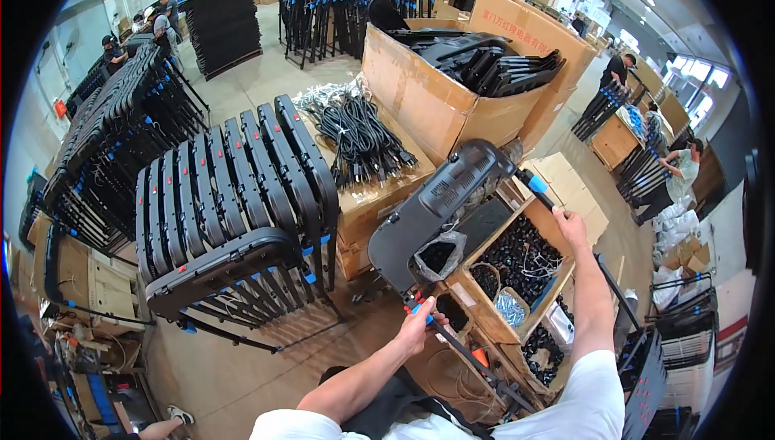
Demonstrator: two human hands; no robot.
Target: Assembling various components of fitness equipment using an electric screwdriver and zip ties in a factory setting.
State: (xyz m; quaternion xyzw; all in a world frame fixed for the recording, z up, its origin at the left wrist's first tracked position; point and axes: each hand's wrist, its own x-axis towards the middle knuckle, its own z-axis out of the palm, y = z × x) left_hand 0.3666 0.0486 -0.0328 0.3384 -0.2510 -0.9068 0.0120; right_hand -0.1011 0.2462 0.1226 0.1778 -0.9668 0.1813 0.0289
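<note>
A black plastic frame assembly [432, 210] with a broad housing and tube legs tilts in front of me, over a wooden parts box [525, 331]. My left hand [417, 324] is closed round its near black tube, beside a blue piece. Farther off to the right, my right hand [571, 228] grips the other tube, just below a blue band [536, 184]. Under the frame, the box's compartments hold many small black parts [517, 258] and a pile of silvery screws [510, 308]. A plastic bag [440, 256] with dark contents lies beside the housing.
Left stands a row of similar black frames [234, 182]. Bundled black power cords [363, 133] lie on a carton, next to a large cardboard box [420, 89] of black plastic parts. More frames [121, 125] line the far left. A person [682, 169] works at the right.
</note>
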